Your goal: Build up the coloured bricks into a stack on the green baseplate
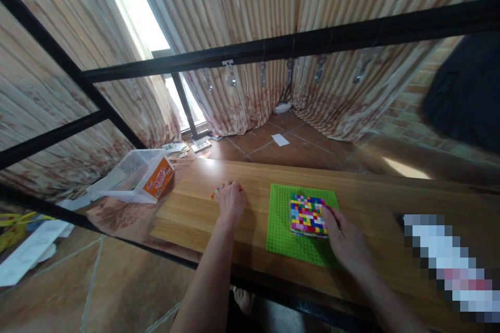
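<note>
A block of small multicoloured building bricks (307, 216) stands on a green studded baseplate (279, 218). My right hand (347, 237) grips the block's right edge, the thumb lying along the top corner and the other fingers mostly hidden behind it. To the left of the baseplate, my left hand (232, 200) rests on the wooden table with its fingers curled down. A few tiny loose bricks (213, 194) in orange and green lie at its fingertips. Whatever is between those fingers is too small and covered to name.
A clear plastic bin (135, 174) with an orange label stands beyond the table's left end. At the right, a blurred-out object (449, 265) lies on the wooden table (187, 213). A black metal bar (258, 54) with hanging clips crosses in front of the curtains.
</note>
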### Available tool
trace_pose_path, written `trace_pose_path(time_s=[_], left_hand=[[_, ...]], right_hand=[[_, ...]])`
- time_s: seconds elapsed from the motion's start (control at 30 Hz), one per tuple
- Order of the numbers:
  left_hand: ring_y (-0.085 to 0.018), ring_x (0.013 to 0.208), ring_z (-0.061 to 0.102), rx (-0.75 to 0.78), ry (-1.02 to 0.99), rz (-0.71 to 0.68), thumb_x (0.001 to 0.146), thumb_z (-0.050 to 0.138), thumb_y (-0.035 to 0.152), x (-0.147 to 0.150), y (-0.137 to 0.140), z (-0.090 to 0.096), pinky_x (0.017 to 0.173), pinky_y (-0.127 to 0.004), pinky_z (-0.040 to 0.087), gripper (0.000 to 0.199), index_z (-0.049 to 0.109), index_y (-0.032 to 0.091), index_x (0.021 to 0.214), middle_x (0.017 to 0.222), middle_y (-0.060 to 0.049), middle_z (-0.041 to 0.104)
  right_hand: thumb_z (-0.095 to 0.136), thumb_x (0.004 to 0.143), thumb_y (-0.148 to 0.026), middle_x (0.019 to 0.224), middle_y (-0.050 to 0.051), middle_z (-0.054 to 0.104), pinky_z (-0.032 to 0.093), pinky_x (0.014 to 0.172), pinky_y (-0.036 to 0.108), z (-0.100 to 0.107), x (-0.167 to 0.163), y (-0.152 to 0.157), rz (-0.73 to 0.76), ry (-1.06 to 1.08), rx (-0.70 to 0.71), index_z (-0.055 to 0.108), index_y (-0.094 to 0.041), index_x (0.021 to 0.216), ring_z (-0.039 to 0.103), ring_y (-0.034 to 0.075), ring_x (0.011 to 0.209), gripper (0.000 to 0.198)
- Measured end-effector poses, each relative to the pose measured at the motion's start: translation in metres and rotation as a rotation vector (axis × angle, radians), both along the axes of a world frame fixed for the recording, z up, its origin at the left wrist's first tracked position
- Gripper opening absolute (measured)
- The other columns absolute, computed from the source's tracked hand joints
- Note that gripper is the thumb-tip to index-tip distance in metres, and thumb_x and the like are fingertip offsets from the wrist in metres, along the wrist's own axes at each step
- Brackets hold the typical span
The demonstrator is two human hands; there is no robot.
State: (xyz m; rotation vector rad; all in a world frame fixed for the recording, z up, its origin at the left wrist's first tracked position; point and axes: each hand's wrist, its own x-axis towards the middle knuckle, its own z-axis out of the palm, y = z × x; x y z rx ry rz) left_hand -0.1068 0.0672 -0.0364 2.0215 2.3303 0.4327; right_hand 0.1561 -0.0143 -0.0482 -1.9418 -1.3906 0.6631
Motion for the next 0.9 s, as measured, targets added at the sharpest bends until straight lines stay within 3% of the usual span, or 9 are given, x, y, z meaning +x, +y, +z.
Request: trace_pose_path(time_s=[0.13, 0.23, 0.43, 0.6, 0.73, 0.9], left_hand=[[-0.028, 0.097, 0.059, 0.045, -0.047, -0.016, 0.083, 0.052, 0.02, 0.002, 0.002, 0.001, 0.086, -0.04, 0.039, 0.021, 0.072, 0.02, 0.091, 0.098, -0.012, 0.068], [-0.025, 0.095, 0.061, 0.121, -0.237, -0.087, 0.083, 0.053, 0.02, 0.008, 0.003, 0.002, 0.085, -0.037, 0.042, 0.023, 0.07, 0.019, 0.1, 0.101, -0.012, 0.069], [-0.016, 0.076, 0.063, 0.183, -1.003, -0.261, 0.077, 0.058, 0.017, 0.041, 0.0, 0.005, 0.074, -0.028, 0.048, 0.017, 0.068, 0.018, 0.091, 0.082, -0.004, 0.069], [-0.012, 0.07, 0.062, 0.017, -1.537, -0.198, 0.067, 0.071, 0.025, 0.066, -0.011, 0.018, 0.071, -0.026, 0.049, 0.026, 0.066, 0.015, 0.091, 0.078, -0.002, 0.068], [-0.009, 0.066, 0.06, -0.072, -1.662, -0.187, 0.065, 0.076, 0.029, 0.075, -0.021, 0.028, 0.069, -0.023, 0.048, 0.023, 0.067, 0.014, 0.08, 0.074, -0.001, 0.067], [-0.008, 0.063, 0.06, -0.079, -1.659, -0.236, 0.066, 0.075, 0.029, 0.083, -0.026, 0.033, 0.063, -0.021, 0.046, 0.022, 0.065, 0.015, 0.079, 0.073, -0.001, 0.067]], right_hand=[[0.03, 0.09, -0.059, 0.11, 0.016, 0.069, 0.047, 0.088, 0.042, 0.004, -0.002, -0.001, 0.02, 0.028, 0.016, 0.065, -0.013, 0.116, 0.064, 0.029, 0.1, 0.063], [0.031, 0.09, -0.059, 0.111, 0.016, 0.069, 0.046, 0.091, 0.042, 0.006, -0.003, -0.001, 0.013, 0.056, 0.015, 0.065, -0.013, 0.116, 0.064, 0.029, 0.101, 0.063], [0.031, 0.091, -0.058, 0.112, 0.017, 0.069, 0.046, 0.09, 0.042, 0.007, -0.004, -0.001, 0.03, 0.063, 0.045, 0.064, -0.012, 0.116, 0.064, 0.029, 0.102, 0.062], [0.031, 0.091, -0.056, 0.111, 0.017, 0.069, 0.046, 0.089, 0.041, 0.007, -0.004, -0.001, 0.037, 0.063, 0.056, 0.065, -0.012, 0.114, 0.064, 0.029, 0.101, 0.06], [0.033, 0.093, -0.054, 0.11, 0.014, 0.07, 0.046, 0.089, 0.04, 0.01, -0.005, -0.002, 0.033, 0.069, 0.084, 0.065, -0.015, 0.114, 0.064, 0.028, 0.101, 0.055], [0.035, 0.094, -0.052, 0.111, 0.015, 0.07, 0.046, 0.088, 0.039, 0.014, -0.006, -0.004, 0.046, 0.081, 0.098, 0.065, -0.014, 0.113, 0.064, 0.027, 0.101, 0.053]])
